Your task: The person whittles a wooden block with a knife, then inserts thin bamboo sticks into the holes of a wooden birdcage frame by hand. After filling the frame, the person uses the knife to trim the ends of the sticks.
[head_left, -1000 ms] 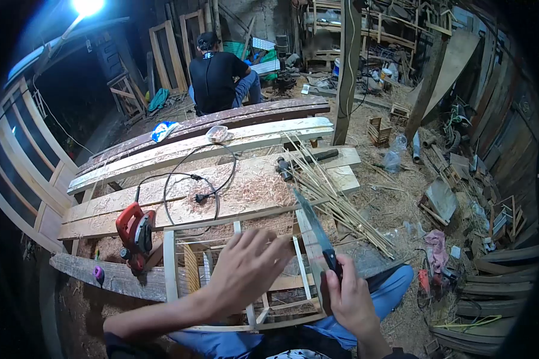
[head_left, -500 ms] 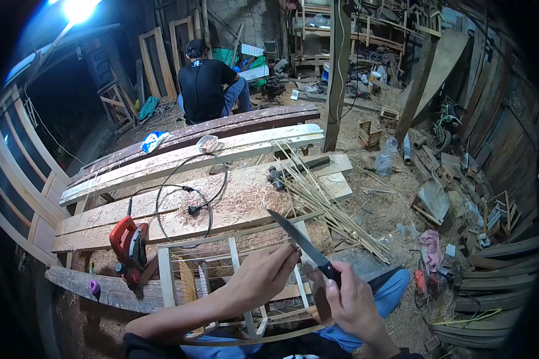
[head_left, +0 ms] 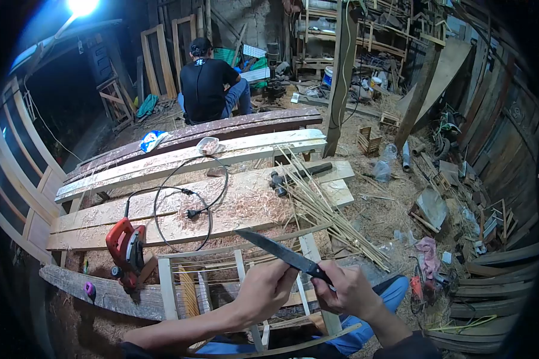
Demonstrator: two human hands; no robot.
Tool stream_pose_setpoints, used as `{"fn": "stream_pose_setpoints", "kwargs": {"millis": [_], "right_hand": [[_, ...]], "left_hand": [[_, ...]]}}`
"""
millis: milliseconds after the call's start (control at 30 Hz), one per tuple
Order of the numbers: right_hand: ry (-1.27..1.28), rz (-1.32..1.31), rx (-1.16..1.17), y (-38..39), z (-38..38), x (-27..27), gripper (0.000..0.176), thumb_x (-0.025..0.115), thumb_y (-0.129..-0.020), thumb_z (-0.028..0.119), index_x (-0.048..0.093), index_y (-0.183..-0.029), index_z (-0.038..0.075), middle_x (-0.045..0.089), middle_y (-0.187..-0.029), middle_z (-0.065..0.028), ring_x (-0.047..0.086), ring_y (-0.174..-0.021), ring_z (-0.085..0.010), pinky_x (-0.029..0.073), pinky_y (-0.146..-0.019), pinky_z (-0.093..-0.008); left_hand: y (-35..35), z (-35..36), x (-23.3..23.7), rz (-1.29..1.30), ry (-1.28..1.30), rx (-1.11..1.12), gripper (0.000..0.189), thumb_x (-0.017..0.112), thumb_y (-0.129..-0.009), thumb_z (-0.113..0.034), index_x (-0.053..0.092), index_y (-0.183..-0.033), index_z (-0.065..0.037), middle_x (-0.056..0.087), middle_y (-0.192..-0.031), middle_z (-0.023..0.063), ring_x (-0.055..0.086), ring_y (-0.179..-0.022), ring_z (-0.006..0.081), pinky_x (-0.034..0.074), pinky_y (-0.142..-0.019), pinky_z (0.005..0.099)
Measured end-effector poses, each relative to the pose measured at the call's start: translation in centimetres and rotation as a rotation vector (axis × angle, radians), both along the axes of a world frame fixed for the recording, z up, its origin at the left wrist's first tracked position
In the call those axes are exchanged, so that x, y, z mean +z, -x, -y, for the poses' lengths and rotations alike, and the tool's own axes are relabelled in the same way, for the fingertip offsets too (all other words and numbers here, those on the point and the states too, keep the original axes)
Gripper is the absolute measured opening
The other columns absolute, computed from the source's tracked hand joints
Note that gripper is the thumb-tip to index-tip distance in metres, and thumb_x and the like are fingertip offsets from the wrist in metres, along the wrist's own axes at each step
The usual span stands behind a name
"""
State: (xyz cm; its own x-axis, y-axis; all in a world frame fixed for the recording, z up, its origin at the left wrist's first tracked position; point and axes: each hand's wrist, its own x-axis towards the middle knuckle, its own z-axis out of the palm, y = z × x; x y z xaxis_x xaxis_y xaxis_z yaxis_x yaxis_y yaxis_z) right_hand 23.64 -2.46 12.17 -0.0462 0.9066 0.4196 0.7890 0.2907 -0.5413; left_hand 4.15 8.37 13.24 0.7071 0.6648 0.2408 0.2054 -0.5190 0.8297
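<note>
My right hand (head_left: 348, 290) is closed round the dark handle of a knife (head_left: 272, 246), its blade pointing up and to the left. Close beside it, my left hand (head_left: 262, 293) has its fingers curled together near the blade; whatever they pinch is too hidden to make out. Below both hands lies a small wooden frame (head_left: 167, 288) strung with thin sticks, resting over my lap. A loose bundle of thin bamboo sticks (head_left: 341, 222) lies just beyond, to the right.
A red power planer (head_left: 121, 244) stands on the left, its black cable (head_left: 212, 208) looped over shaving-covered planks (head_left: 102, 212). A hammer (head_left: 278, 183) lies beside the bamboo sticks. Farther back a person (head_left: 202, 87) sits facing away. A wooden post (head_left: 340, 78) rises at centre right.
The knife has swung to a flatter angle, its tip moving left and down. My right hand has turned and shifted slightly; my left hand has moved slightly down.
</note>
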Motion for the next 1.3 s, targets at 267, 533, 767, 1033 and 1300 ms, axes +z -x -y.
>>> {"fn": "stream_pose_setpoints", "kwargs": {"millis": [267,533,767,1033,1300], "right_hand": [[-0.058,0.006,0.007,-1.4,-0.3,-0.1,0.016,0.069,-0.097,0.020,0.065,-0.104,0.007,0.064,-0.072,-0.0110,0.067,-0.060,-0.0327,0.052,-0.057,-0.0407],[-0.060,0.011,-0.385,-6.8,3.1,-3.4,0.025,0.068,-0.097,0.027,0.067,-0.107,0.005,0.066,-0.074,-0.0101,0.066,-0.057,-0.0272,0.052,-0.052,-0.0406],[-0.046,-0.120,0.001,-0.8,-0.3,-0.3,0.027,0.071,-0.101,0.033,0.064,-0.100,0.006,0.065,-0.071,-0.0113,0.070,-0.061,-0.0301,0.052,-0.054,-0.0399],[-0.086,0.046,0.008,-0.8,-1.4,-0.5,0.028,0.071,-0.101,0.034,0.064,-0.101,0.006,0.061,-0.077,-0.0095,0.066,-0.059,-0.0287,0.050,-0.052,-0.0405],[-0.139,0.039,0.108,-2.3,-2.4,-1.3,0.028,0.073,-0.100,0.037,0.069,-0.100,0.010,0.058,-0.074,-0.0066,0.065,-0.058,-0.0265,0.050,-0.053,-0.0391]], "left_hand": [[0.1,-0.4,-0.3,-0.063,0.013,-0.039,0.011,0.065,-0.104,-0.010,0.067,-0.108,-0.001,0.061,-0.071,0.0198,0.061,-0.059,0.0359,0.047,-0.057,0.0448],[0.8,0.2,0.4,0.123,-0.023,-0.004,0.014,0.059,-0.108,-0.012,0.063,-0.117,-0.002,0.063,-0.075,0.0195,0.065,-0.063,0.0371,0.049,-0.058,0.0445],[0.4,-0.1,-0.8,-0.009,-0.002,0.036,0.017,0.063,-0.102,-0.008,0.064,-0.119,-0.004,0.066,-0.081,0.0195,0.066,-0.074,0.0419,0.050,-0.066,0.0499],[0.2,-0.8,0.0,0.036,-0.079,-0.046,0.015,0.060,-0.102,-0.008,0.068,-0.114,-0.004,0.063,-0.086,0.0167,0.061,-0.084,0.0370,0.047,-0.077,0.0478],[0.6,-0.4,0.1,-0.044,-0.070,-0.028,0.018,0.058,-0.104,-0.014,0.068,-0.116,-0.005,0.061,-0.097,0.0152,0.056,-0.089,0.0335,0.043,-0.085,0.0479]]}}
